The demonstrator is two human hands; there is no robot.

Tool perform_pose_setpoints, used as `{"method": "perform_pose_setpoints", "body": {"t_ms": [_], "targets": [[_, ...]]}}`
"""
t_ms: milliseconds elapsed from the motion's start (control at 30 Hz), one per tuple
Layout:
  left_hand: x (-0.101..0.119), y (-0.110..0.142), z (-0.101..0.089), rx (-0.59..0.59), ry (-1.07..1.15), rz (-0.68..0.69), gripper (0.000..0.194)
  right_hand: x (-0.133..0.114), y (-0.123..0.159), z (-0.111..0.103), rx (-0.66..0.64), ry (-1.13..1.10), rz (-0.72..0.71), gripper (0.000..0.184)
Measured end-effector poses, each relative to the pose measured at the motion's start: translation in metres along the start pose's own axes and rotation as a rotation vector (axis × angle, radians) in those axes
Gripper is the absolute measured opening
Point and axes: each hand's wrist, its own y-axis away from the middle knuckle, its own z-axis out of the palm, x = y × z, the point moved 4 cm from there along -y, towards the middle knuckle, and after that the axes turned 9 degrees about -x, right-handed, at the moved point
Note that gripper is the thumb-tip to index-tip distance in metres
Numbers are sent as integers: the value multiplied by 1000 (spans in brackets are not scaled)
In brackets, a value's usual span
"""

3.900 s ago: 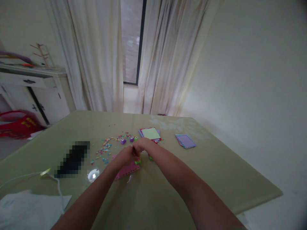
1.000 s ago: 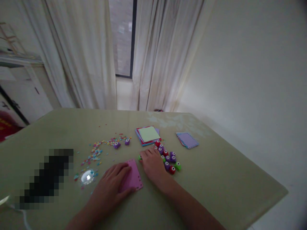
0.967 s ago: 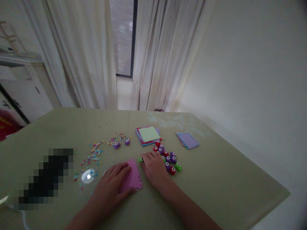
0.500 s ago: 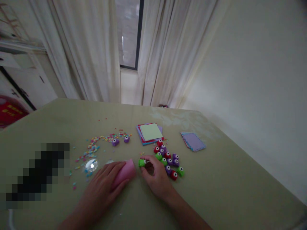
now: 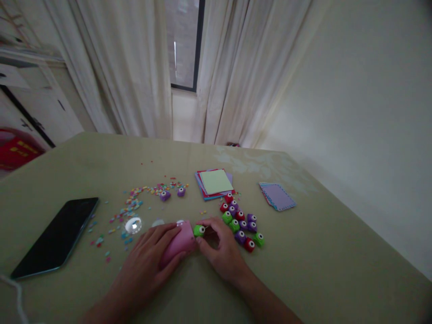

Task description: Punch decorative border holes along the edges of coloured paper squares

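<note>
My left hand (image 5: pixel 153 249) is wrapped over a curved sheet of pink paper (image 5: pixel 180 243), which bulges upward under the fingers. Small dots show along the sheet's right edge. My right hand (image 5: pixel 221 252) pinches a small green craft punch (image 5: pixel 199 231) with a white, eye-like button between thumb and forefinger. The punch meets the paper's right edge; whether the edge is inside its slot I cannot tell. Beside my right hand lie several more punches (image 5: pixel 243 225) in red, purple and green. Two purple punches (image 5: pixel 165 195) sit farther back, left of centre.
Bright paper confetti (image 5: pixel 133 204) is scattered at centre left around a shiny clear disc (image 5: pixel 134 225). A black phone (image 5: pixel 57 238) lies at the left, near a white cable (image 5: pixel 18 294). Coloured paper squares (image 5: pixel 216 182) and fancy-edged cards (image 5: pixel 278 196) lie behind the punches.
My right hand has brought the green punch against the pink paper's edge, its eye-like button now turned toward me. The left hand still holds the paper. The view has shifted slightly.
</note>
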Motion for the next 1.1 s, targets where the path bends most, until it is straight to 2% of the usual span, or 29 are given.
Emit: {"method": "perform_pose_setpoints", "body": {"t_ms": [300, 533, 800, 933, 1100], "targets": [[0, 1, 2, 8, 2, 15, 50, -3, -1, -2, -5, 15, -45, 28], [-3, 2, 8, 2, -82, 18, 55, -1, -2, -2, -43, 76, -63, 35], [-5, 5, 13, -14, -200, 63, 70, 5, -4, -5, -125, 220, 33, 33], [-3, 4, 10, -45, -195, 69, 70, 5, -6, -9, -180, 201, -9, 33], [-3, 5, 10, -24, -190, 67, 70, 6, -6, -12, -171, 192, 6, 30]]}}
